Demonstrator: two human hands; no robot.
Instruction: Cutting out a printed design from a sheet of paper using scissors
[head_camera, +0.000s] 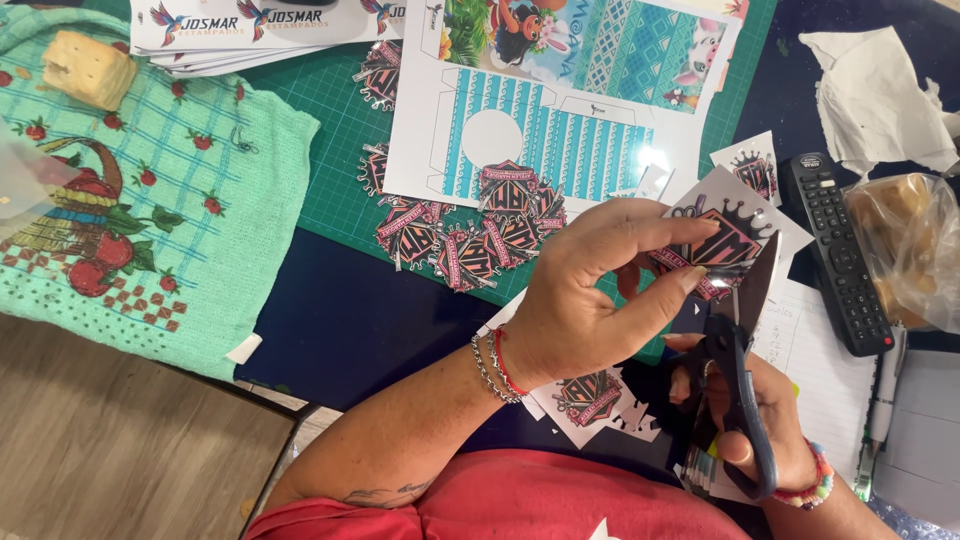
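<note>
Right of centre, the left hand (580, 300) pinches a white paper sheet printed with a black-and-pink crowned emblem (735, 235), fingers (650, 225) pressed on its left edge. Below it, at lower right, the right hand (770, 420) has its fingers curled through the dark blue handles of metal-bladed scissors (745, 330), blades open against the sheet's lower edge. A pile of cut-out emblem stickers (470, 235) lies on the green cutting mat (330, 130) at centre, a black remote control (835, 250) on the worktop at far right

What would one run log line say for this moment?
left hand: holds printed sticker sheet | right hand: grips scissors, blades at sheet | cut stickers: on green mat
</note>
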